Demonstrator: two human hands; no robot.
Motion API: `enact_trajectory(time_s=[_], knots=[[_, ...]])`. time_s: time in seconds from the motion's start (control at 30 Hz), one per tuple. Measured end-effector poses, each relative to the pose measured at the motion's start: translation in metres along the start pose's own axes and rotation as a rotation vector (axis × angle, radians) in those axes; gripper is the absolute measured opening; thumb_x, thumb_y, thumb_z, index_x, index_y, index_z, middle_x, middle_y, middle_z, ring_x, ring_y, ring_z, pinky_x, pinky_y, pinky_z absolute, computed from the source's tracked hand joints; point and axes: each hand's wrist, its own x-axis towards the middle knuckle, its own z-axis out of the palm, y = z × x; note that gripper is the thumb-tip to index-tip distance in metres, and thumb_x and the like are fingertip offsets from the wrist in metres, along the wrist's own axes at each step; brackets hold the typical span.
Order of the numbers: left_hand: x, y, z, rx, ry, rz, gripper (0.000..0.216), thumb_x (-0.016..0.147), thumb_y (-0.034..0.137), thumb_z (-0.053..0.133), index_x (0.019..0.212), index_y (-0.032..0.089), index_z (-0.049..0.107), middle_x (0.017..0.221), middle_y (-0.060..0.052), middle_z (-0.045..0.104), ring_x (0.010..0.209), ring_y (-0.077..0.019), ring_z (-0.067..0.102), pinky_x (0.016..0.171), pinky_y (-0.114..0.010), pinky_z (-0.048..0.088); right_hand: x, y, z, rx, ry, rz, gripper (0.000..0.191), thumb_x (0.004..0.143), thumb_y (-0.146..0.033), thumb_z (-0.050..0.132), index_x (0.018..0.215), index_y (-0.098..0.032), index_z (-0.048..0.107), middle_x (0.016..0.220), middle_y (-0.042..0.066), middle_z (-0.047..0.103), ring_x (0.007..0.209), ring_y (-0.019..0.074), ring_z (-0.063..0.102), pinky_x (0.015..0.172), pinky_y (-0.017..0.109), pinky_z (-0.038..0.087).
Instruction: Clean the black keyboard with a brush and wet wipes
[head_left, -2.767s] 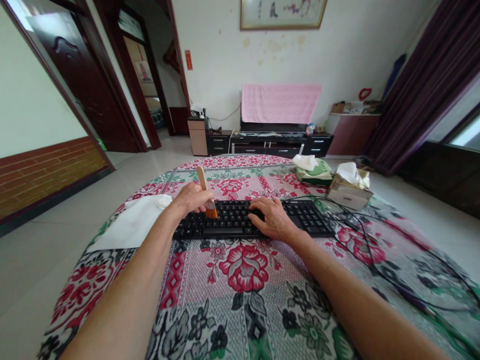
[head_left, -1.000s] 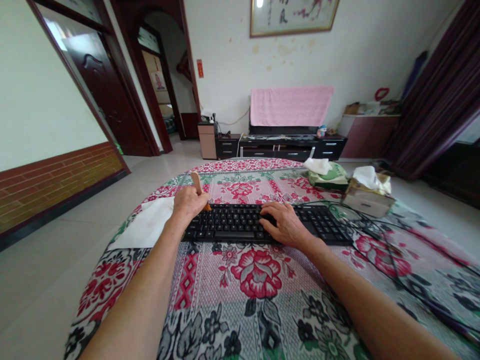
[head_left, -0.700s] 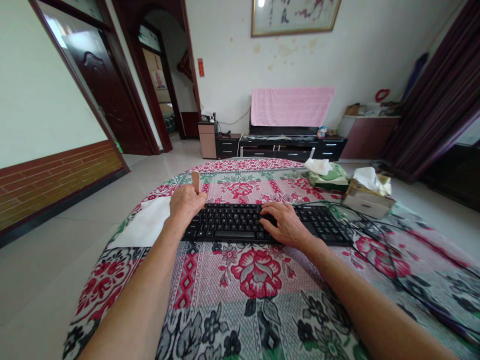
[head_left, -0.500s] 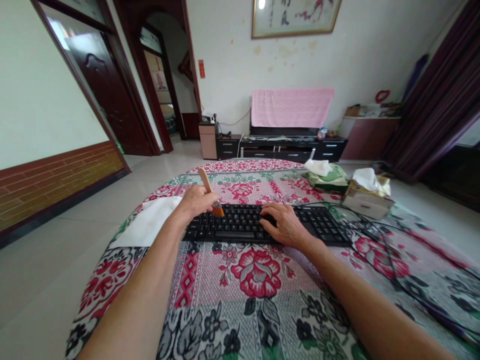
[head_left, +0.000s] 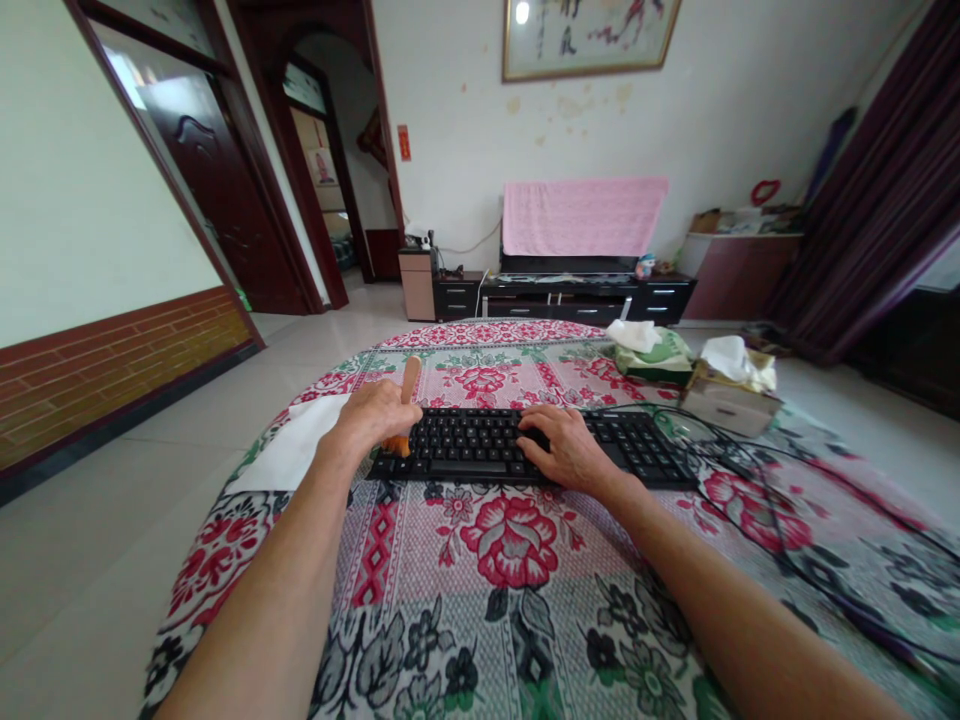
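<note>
A black computer keyboard lies flat on a patterned tablecloth. My left hand is closed round a paintbrush with a wooden handle, which sticks up past the fingers. The orange-brown bristles press on the keys at the keyboard's left end. My right hand rests on the keyboard right of the letter keys, thumb and fingers apart. It covers some keys there. Beside my left hand lies a white sheet, partly hidden by the forearm.
Two tissue boxes, one green and one clear-sided, stand at the back right. Black cables run over the tablecloth on the right. A low TV stand is across the room.
My left hand has moved the paintbrush leftward and slightly nearer over the keys. Its handle has tipped from leaning left to leaning slightly right. My right hand stays on the keyboard.
</note>
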Motion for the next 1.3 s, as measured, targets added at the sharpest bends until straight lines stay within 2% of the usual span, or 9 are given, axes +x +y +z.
enact_trajectory(time_s=[0.13, 0.3, 0.43, 0.67, 0.77, 0.97, 1.03, 1.17, 1.3], knots=[[-0.004, 0.002, -0.006, 0.032, 0.058, -0.015, 0.028, 0.069, 0.032, 0.052, 0.084, 0.017, 0.071, 0.079, -0.014, 0.070, 0.084, -0.0302, 0.066, 0.070, -0.036, 0.048, 0.000, 0.000, 0.001, -0.003, 0.002, 0.008, 0.016, 0.085, -0.030, 0.057, 0.096, -0.020, 0.062, 0.114, 0.007, 0.065, 0.109, 0.0226, 0.056, 0.092, 0.041, 0.035], [-0.001, -0.002, -0.004, 0.023, 0.009, -0.062, 0.028, 0.070, 0.034, 0.052, 0.081, 0.016, 0.070, 0.076, -0.013, 0.069, 0.081, -0.0288, 0.066, 0.068, -0.034, 0.048, -0.001, 0.001, 0.001, 0.004, 0.002, 0.003, 0.017, 0.085, -0.030, 0.056, 0.097, -0.020, 0.062, 0.114, 0.008, 0.065, 0.109, 0.0224, 0.056, 0.092, 0.041, 0.035], [0.001, -0.005, -0.004, 0.054, 0.091, -0.082, 0.028, 0.069, 0.034, 0.053, 0.080, 0.015, 0.069, 0.083, -0.015, 0.070, 0.086, -0.0295, 0.065, 0.071, -0.035, 0.048, -0.001, 0.001, 0.001, 0.006, 0.001, 0.006, 0.017, 0.085, -0.030, 0.056, 0.097, -0.020, 0.062, 0.114, 0.008, 0.065, 0.109, 0.0224, 0.056, 0.093, 0.042, 0.035], [-0.003, 0.003, -0.006, -0.056, 0.067, 0.008, 0.024, 0.073, 0.033, 0.049, 0.071, 0.018, 0.067, 0.069, -0.007, 0.067, 0.079, -0.0234, 0.064, 0.072, -0.032, 0.048, 0.000, 0.002, 0.002, 0.010, -0.005, 0.014, 0.018, 0.084, -0.030, 0.057, 0.098, -0.020, 0.062, 0.115, 0.007, 0.064, 0.109, 0.0227, 0.056, 0.094, 0.041, 0.035], [-0.003, 0.001, -0.004, -0.083, -0.012, -0.005, 0.020, 0.069, 0.031, 0.051, 0.068, 0.018, 0.066, 0.066, -0.007, 0.067, 0.074, -0.0229, 0.065, 0.070, -0.032, 0.049, 0.000, 0.003, 0.002, 0.010, -0.004, 0.008, 0.017, 0.084, -0.030, 0.057, 0.097, -0.020, 0.062, 0.114, 0.008, 0.064, 0.109, 0.0229, 0.056, 0.094, 0.042, 0.035], [0.000, -0.006, -0.005, -0.207, -0.298, -0.037, 0.018, 0.064, 0.029, 0.053, 0.063, 0.015, 0.064, 0.061, -0.009, 0.067, 0.058, -0.0195, 0.064, 0.053, -0.027, 0.049, 0.000, 0.004, 0.003, -0.003, 0.000, -0.003, 0.018, 0.085, -0.031, 0.056, 0.098, -0.020, 0.062, 0.115, 0.009, 0.064, 0.109, 0.0234, 0.057, 0.094, 0.043, 0.036], [0.001, -0.005, -0.004, -0.222, -0.270, -0.013, 0.020, 0.066, 0.031, 0.052, 0.065, 0.015, 0.065, 0.062, -0.009, 0.068, 0.056, -0.0191, 0.063, 0.052, -0.028, 0.048, 0.000, 0.005, 0.003, -0.005, -0.003, -0.003, 0.018, 0.085, -0.031, 0.056, 0.098, -0.020, 0.063, 0.115, 0.009, 0.065, 0.108, 0.0237, 0.057, 0.094, 0.044, 0.036], [0.002, 0.003, 0.003, -0.269, -0.101, 0.117, 0.021, 0.067, 0.032, 0.053, 0.069, 0.017, 0.067, 0.066, -0.007, 0.068, 0.058, -0.0176, 0.062, 0.054, -0.028, 0.046, 0.000, 0.004, 0.001, 0.010, 0.006, -0.002, 0.018, 0.084, -0.030, 0.057, 0.097, -0.020, 0.063, 0.114, 0.008, 0.065, 0.108, 0.0242, 0.057, 0.095, 0.045, 0.036], [-0.004, 0.017, 0.013, -0.347, -0.103, 0.243, 0.022, 0.070, 0.033, 0.053, 0.072, 0.016, 0.067, 0.061, -0.005, 0.065, 0.057, -0.0168, 0.060, 0.055, -0.028, 0.044, 0.005, -0.007, -0.003, 0.125, 0.055, -0.042, 0.014, 0.083, -0.026, 0.057, 0.095, -0.020, 0.064, 0.107, 0.007, 0.066, 0.104, 0.0221, 0.059, 0.093, 0.042, 0.039]])
